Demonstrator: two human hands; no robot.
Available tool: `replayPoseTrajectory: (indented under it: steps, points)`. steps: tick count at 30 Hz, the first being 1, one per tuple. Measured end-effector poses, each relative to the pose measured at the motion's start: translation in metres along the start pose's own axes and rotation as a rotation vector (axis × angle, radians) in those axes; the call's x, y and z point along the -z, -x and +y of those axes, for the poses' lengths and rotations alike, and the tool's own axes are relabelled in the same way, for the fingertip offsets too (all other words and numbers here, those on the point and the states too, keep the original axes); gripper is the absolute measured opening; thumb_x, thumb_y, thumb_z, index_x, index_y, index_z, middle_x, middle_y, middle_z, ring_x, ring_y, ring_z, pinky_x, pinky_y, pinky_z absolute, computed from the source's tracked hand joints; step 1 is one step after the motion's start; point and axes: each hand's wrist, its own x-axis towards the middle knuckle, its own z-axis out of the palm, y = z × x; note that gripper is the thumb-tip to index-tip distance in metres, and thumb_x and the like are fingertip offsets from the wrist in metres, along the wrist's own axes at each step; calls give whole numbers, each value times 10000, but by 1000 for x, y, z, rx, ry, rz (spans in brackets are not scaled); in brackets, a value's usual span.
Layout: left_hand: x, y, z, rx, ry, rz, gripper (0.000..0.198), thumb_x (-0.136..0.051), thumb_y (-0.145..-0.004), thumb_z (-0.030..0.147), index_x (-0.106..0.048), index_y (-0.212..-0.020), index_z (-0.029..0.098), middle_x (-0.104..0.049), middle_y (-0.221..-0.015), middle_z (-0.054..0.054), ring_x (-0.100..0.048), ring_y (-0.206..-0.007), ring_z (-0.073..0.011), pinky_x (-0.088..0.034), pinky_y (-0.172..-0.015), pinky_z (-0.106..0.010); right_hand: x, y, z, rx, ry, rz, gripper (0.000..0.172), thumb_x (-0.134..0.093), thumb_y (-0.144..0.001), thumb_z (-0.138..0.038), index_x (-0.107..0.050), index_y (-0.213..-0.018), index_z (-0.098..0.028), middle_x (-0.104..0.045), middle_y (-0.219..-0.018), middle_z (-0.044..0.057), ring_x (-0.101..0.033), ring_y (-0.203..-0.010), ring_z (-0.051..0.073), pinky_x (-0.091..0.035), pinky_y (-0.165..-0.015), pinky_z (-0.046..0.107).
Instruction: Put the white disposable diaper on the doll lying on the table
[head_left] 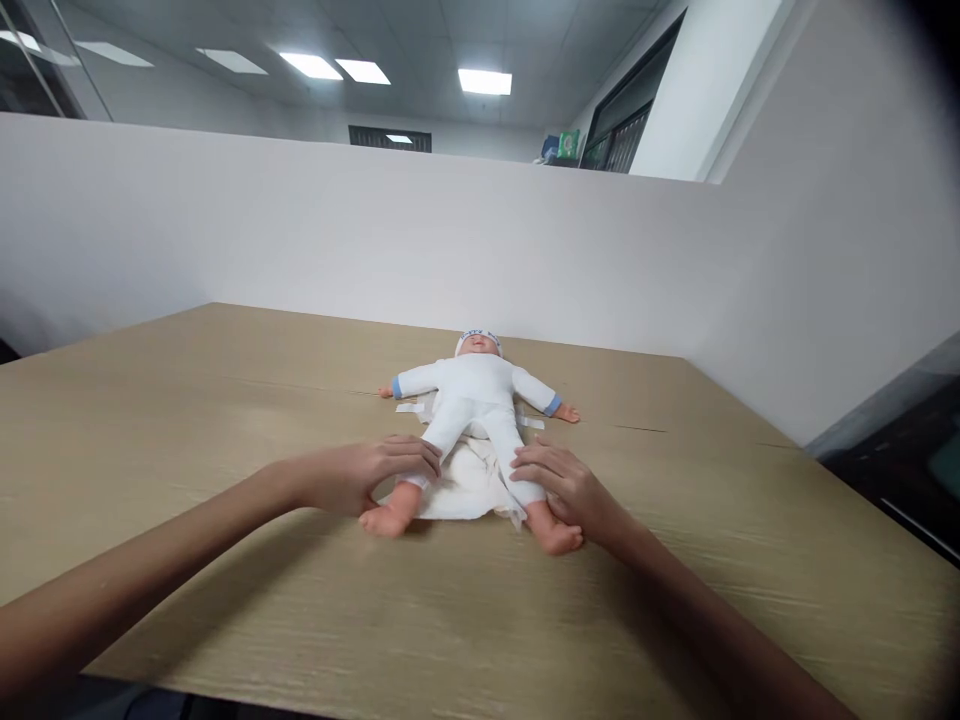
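A baby doll [478,380] in a white suit with blue cuffs lies on its back, arms spread and legs apart, feet toward me. Under its hips and legs an opened white diaper [469,485] is spread flat, its tabs sticking out at both sides of the waist. My left hand [390,468] curls over the doll's lower leg on the left, its thumb low by the diaper's edge. Over the other shin bend the fingers of my right hand [562,482], the thumb partly hidden behind the leg.
The wooden tabletop [187,400] has thin seams across it. Behind it stands a low white partition [375,240], joining a wall at the right. A dark object [900,480] is beside the table's right edge. A green package [568,144] shows beyond the partition.
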Motion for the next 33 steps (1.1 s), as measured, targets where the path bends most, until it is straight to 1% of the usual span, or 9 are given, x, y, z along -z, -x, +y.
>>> replayPoseTrajectory:
  steps: [4, 12, 16, 18, 21, 23, 26, 30, 33]
  points:
    - [-6, 3, -4, -13, 10, -9, 826, -648, -619, -58, -574, -1398, 205, -594, -1474, -148, -546, -1396, -333, -494, -1144, -480, -2, 2, -1, -24, -1, -36, 479, -436, -916, 31, -684, -1220, -245, -741, -1277, 66, -668, -1288, 207, -486, -1185, 517]
    - [4, 0, 6, 45, 85, -18, 812, -646, -653, -60, -585, -1404, 241, -590, -1494, -141, -562, -1392, -342, -510, -1137, -501, 33, -24, -32, -225, -98, -208, 400, -466, -1068, -241, -559, -1454, -288, -700, -1320, 80, -649, -1239, 251, -430, -1198, 552]
    - [4, -1, 7, 49, 103, -11, 777, -658, -674, -40, -586, -1395, 238, -582, -1502, -143, -546, -1408, -347, -497, -1155, -511, 26, -38, -55, -168, 104, -324, 490, -716, -912, -436, -646, -1346, -219, -650, -1121, 130, -600, -1106, 344, -514, -1005, 568]
    - [2, -1, 6, 45, 116, -10, 776, -640, -677, -47, -580, -1399, 233, -574, -1506, -146, -537, -1415, -341, -487, -1166, -506, 18, -40, -61, -180, 175, -341, 354, -726, -895, -396, -687, -1185, -196, -629, -1067, 127, -584, -1058, 340, -533, -924, 523]
    - [-1, 0, 6, 52, 129, -6, 792, -608, -660, -71, -577, -1394, 225, -569, -1503, -144, -530, -1419, -330, -485, -1170, -496, 8, -36, -62, -228, 234, -361, 136, -678, -886, -183, -668, -1021, -198, -634, -1079, 118, -588, -1026, 313, -539, -849, 457]
    - [-3, 3, 5, 56, 125, 3, 787, -581, -652, -91, -584, -1376, 219, -569, -1500, -141, -521, -1428, -326, -482, -1172, -493, 3, -31, -58, -250, 224, -339, 254, -639, -808, -40, -650, -1003, -203, -650, -1111, 116, -594, -1021, 301, -535, -835, 432]
    - [-9, 9, 4, 49, 137, 22, 750, -572, -684, -99, -593, -1361, 222, -589, -1474, -144, -528, -1421, -325, -495, -1158, -497, 0, -25, -54, -298, 145, -225, 368, -568, -774, 29, -638, -1040, -215, -676, -1179, 110, -599, -1045, 284, -517, -861, 411]
    - [-20, 18, 9, 40, 177, 40, 632, -691, -796, 29, -579, -1382, 238, -620, -1436, -144, -521, -1431, -346, -490, -1162, -525, 3, -24, -58, -380, 11, -142, 335, -513, -798, 28, -625, -996, -217, -688, -1002, 64, -577, -918, 252, -459, -771, 369]
    - [-27, 27, 19, 53, 182, 35, 689, -746, -799, 112, -529, -1440, 239, -613, -1455, -143, -508, -1445, -353, -482, -1179, -509, 7, -25, -67, -438, -46, -104, 234, -501, -850, -8, -597, -884, -219, -625, -827, 37, -522, -805, 235, -378, -679, 355]
